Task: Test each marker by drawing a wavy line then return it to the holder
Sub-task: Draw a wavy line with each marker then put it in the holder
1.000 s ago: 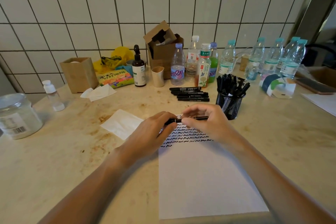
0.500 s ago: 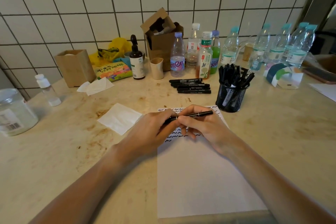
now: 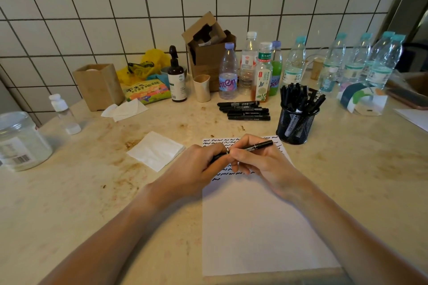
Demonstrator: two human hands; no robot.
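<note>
Head view: my left hand (image 3: 196, 166) and right hand (image 3: 259, 162) both pinch a slim black plastic marker (image 3: 251, 147) over the white paper sheet (image 3: 259, 227); I judge I'm capping or uncapping. Black mesh holder (image 3: 295, 124) at two o'clock. Marker's right end has tilted higher than a second ago.

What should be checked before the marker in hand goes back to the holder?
1. Marker held by both hands: ok, left hand and right hand both grip it.
2. Cap fully seated: cannot tell, fingers cover the joint.
3. Wavy lines on paper: ok, rows show near the top.
4. Holder upright: ok.
5. Room in holder: cannot tell, it looks crowded with markers.
6. Path to holder: ok, nothing between the hands and it.
</note>
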